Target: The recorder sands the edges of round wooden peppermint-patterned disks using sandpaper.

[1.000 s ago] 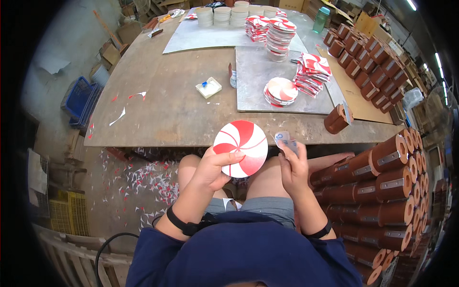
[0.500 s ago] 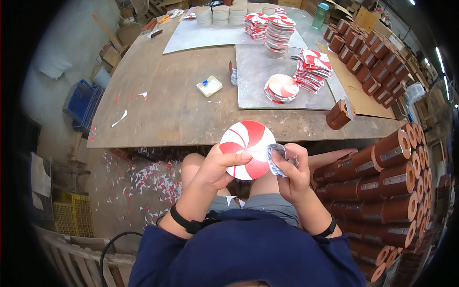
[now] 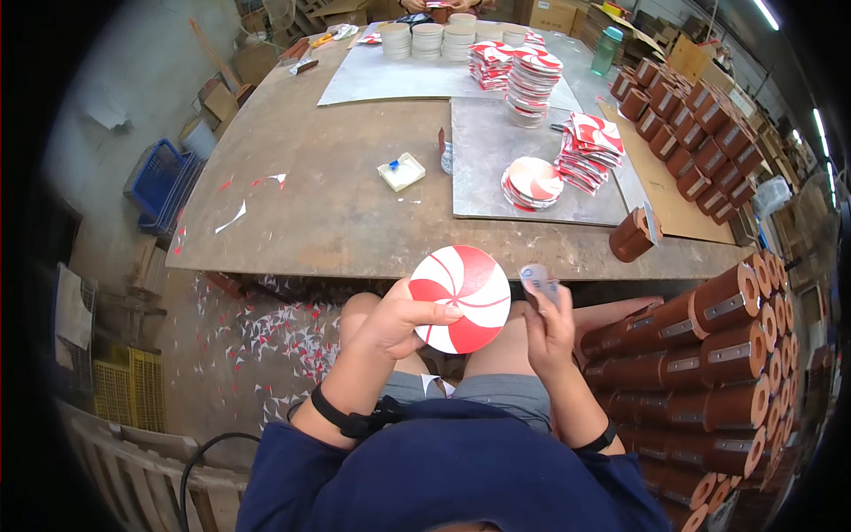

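Observation:
My left hand [image 3: 396, 321] grips a round disc [image 3: 479, 306] with a red and white swirl face, thumb on top and fingers beneath. The disc is over my lap, just in front of the table edge. In my right hand [image 3: 551, 330] a small bent piece of sandpaper [image 3: 537, 278], with blue print on its pale back, is pinched between thumb and fingers. It is a little to the right of the disc, apart from it. On a metal sheet [image 3: 483, 191] ahead lie a short stack of swirl discs [image 3: 534, 180] and a stack of square-cut swirl pieces [image 3: 591, 146].
Taller disc stacks [image 3: 532, 84] and pale round stacks [image 3: 427, 42] stand farther back. Brown cylinders [image 3: 691, 381] are piled at my right; more [image 3: 687, 133] stand on the table. A glue-like tray [image 3: 402, 172] sits mid-table. Another person's hands [image 3: 441, 7] show at the far edge. Paper scraps [image 3: 292, 341] litter the floor.
My right hand has drawn the sandpaper away from the disc's right edge, slightly to the right. My left hand keeps hold of the disc. The view has tilted a little upward.

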{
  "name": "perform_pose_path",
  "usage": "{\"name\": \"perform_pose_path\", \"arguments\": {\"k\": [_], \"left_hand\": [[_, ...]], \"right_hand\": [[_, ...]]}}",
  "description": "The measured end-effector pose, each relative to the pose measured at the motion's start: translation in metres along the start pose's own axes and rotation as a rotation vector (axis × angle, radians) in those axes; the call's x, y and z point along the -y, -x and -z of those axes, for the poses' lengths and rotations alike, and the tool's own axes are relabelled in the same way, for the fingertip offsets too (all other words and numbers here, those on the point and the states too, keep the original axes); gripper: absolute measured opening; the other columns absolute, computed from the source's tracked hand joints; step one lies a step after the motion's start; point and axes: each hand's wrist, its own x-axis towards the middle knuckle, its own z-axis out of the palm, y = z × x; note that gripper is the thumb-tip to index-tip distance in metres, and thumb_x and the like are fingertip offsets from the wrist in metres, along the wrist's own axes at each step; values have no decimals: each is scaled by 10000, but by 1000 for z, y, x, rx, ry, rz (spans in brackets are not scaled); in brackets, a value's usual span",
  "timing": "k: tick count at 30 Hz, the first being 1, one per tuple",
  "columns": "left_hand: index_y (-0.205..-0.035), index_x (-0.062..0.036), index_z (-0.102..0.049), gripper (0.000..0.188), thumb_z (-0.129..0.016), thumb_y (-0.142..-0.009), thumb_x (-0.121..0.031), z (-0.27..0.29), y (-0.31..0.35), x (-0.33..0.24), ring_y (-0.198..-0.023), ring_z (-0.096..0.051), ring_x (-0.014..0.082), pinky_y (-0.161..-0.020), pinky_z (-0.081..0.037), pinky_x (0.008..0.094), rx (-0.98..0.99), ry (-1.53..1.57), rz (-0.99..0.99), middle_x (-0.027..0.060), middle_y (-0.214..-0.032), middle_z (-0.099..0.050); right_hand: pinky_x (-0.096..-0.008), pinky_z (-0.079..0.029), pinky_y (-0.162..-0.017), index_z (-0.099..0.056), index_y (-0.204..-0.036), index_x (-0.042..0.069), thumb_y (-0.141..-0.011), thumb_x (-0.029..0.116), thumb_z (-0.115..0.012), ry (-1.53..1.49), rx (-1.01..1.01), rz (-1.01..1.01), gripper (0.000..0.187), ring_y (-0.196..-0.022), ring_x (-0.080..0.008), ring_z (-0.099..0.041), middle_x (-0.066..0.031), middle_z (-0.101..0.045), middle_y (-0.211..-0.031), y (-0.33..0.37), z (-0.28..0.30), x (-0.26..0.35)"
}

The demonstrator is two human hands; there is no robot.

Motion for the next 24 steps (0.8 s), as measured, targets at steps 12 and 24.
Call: {"name": "perform_pose_path", "arguments": {"k": [12, 24], "left_hand": [[-1063, 68, -464, 494, -635, -599, 51, 12, 2, -1, -889, -559, 206, -796, -439, 321, 57, -113, 55, 140, -972, -568], [-1090, 36, -480, 469, -628, -645, 20, 15, -7, 11, -924, -540, 163, -827, -420, 292, 167, -163, 144, 94, -1023, -558]], "right_hand": [[-238, -416, -652, -480, -1075, 8, -805, 8, -468, -342, 24, -331, 271, -787, -145, -505, -115, -473, -985, -1, 1, 8], [-205, -390, -564, -406, -1084, 39, -825, 108, -467, -952, -1048, -36, 275, -686, -130, -459, -67, -469, -909, -59, 169, 78]]}}
